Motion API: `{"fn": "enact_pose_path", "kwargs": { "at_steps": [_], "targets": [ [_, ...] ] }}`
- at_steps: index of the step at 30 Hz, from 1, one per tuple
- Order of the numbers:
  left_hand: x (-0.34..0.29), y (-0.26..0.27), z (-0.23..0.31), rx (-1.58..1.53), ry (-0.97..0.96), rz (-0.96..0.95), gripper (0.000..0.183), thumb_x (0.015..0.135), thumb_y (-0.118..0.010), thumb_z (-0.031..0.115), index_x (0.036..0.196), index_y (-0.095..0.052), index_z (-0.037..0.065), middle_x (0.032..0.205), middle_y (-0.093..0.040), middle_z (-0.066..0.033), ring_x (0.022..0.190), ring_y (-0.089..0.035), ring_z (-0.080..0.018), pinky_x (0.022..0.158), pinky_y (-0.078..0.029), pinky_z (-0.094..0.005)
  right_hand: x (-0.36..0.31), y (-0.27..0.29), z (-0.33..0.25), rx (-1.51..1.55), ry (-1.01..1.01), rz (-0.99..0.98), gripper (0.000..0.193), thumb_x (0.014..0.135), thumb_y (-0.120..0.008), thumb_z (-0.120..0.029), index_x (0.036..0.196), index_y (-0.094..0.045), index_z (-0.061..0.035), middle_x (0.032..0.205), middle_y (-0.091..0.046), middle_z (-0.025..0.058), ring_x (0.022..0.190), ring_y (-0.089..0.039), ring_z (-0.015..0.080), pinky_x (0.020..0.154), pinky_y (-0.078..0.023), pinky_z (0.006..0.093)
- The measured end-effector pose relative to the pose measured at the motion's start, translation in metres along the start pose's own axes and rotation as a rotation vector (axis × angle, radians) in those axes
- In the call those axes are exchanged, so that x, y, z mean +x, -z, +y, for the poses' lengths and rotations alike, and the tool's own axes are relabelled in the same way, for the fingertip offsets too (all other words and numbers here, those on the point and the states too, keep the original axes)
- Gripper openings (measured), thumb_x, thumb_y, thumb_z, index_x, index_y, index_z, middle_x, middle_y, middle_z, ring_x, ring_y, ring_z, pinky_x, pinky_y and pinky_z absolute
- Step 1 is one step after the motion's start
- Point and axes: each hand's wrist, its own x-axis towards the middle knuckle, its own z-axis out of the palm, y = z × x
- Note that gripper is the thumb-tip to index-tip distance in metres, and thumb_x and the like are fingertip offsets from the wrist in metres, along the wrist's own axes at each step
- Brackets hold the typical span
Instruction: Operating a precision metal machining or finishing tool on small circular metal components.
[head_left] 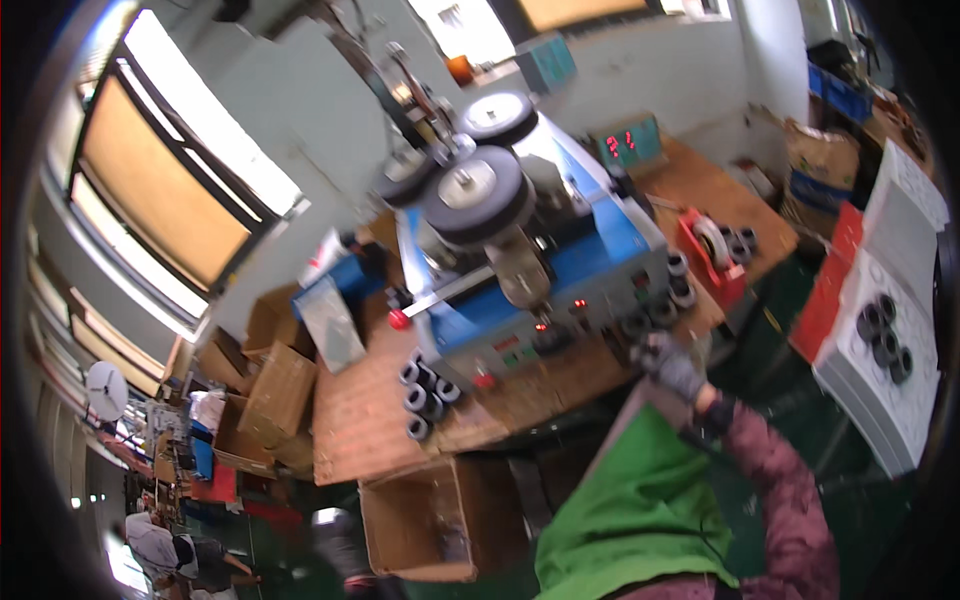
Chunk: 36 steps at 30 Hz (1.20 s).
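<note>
One gloved right hand [668,366] at the bench [350,420] edge, grip unclear | nearest dark rings [655,315] likely stiff, heavy; take by rim | left hand unseen.

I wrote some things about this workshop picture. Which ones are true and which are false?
1. The machine on the wooden bench is blue. True.
2. The gloved right hand reaches to the bench's edge by the dark rings. True.
3. The cardboard box below the bench is sealed shut. False: its top is open.
4. The person's apron is yellow. False: it is green.
5. A cluster of dark rings lies on the bench left of the machine's panel. True.
6. The left hand grips the red-knobbed lever. False: no hand is on it; the left hand is out of view.
</note>
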Motion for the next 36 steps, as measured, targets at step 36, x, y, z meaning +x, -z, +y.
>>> {"fn": "enact_pose_path", "kwargs": {
  "at_steps": [36],
  "targets": [
    [-0.055,-0.005,0.126,-2.211,0.955,-0.150,0.039,0.085,-0.065,0.022,0.110,-0.057,-0.008,0.102,-0.061,-0.0112,0.088,-0.062,-0.0202,0.076,-0.054,-0.0323,-0.114,-0.211,-0.278,0.680,-0.274,-1.242,0.029,0.096,-0.047,-0.031,0.099,-0.057,-0.0035,0.079,-0.059,0.0014,0.070,-0.054,0.0101,0.068,-0.046,0.0264]
  ]
}}
